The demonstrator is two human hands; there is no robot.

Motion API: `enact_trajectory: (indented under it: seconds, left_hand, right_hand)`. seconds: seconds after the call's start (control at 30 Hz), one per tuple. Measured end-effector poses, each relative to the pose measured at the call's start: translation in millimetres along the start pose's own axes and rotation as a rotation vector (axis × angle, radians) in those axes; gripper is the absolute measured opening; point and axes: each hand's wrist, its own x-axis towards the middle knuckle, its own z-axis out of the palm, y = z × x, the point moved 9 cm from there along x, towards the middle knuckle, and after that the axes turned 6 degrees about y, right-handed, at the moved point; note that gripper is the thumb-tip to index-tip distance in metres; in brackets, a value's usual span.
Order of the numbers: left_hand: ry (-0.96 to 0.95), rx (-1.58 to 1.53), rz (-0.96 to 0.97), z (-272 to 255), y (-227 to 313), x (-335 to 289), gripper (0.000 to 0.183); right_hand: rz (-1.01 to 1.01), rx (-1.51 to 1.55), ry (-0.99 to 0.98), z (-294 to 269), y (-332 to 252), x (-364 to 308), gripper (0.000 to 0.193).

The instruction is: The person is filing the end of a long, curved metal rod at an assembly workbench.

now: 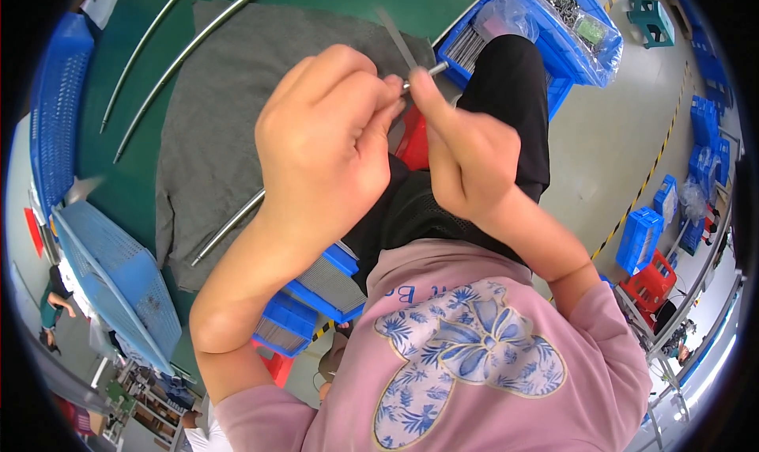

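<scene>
My left hand (324, 124) is closed, its thumb and fingertips pinching one end of a short silvery metal pin (440, 69). The pin runs behind my right thumb and shows again on the far side. My right hand (474, 155) is closed with the thumb pressed on a thin, flat grey metal strip (398, 39). This strip slants up and to the left, slightly blurred, and crosses the pin at the thumb. Both hands are held above a dark grey cloth (213, 80) and my lap. A slim metal rod (229, 226) lies on the cloth, partly behind my left forearm.
Two curved metal tubes (186, 56) lie on the green table (107, 147). Blue baskets (118, 278) stand at the left. Past my knee are blue bins (565, 49) with small metal parts, and a green stool (651, 22) is on the floor.
</scene>
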Motion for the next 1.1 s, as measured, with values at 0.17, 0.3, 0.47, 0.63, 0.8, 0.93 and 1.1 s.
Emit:
enact_trajectory:
  seconds: [0.17,0.3,0.47,0.63,0.8,0.93,1.1]
  left_hand:
    - [-0.012,0.024,0.017,1.4,4.9,2.7,0.016]
    - [0.015,0.003,-0.012,-2.3,3.3,1.3,0.016]
    - [-0.002,0.012,0.016,0.9,4.2,1.3,0.016]
    - [-0.001,0.014,-0.004,-1.5,4.2,2.2,0.015]
    - [0.005,0.006,-0.024,-0.5,0.8,0.0,0.016]
    - [-0.003,0.037,0.019,-1.5,5.9,3.4,0.016]
    - [-0.007,0.024,0.0,0.2,4.4,1.9,0.017]
  right_hand:
    - [0.083,0.033,-0.116,-1.4,2.9,-3.3,0.046]
    - [0.058,0.032,-0.1,-9.1,-5.7,-11.8,0.048]
    - [0.025,-0.008,0.003,2.7,-1.2,15.9,0.05]
    - [0.045,0.003,-0.003,-11.5,-6.8,-11.8,0.05]
    - [0.01,-0.037,0.02,-2.8,-2.6,-12.6,0.054]
    - [-0.075,-0.041,0.052,0.3,-3.8,6.9,0.057]
    - [-0.004,0.002,0.043,0.3,10.0,-41.0,0.061]
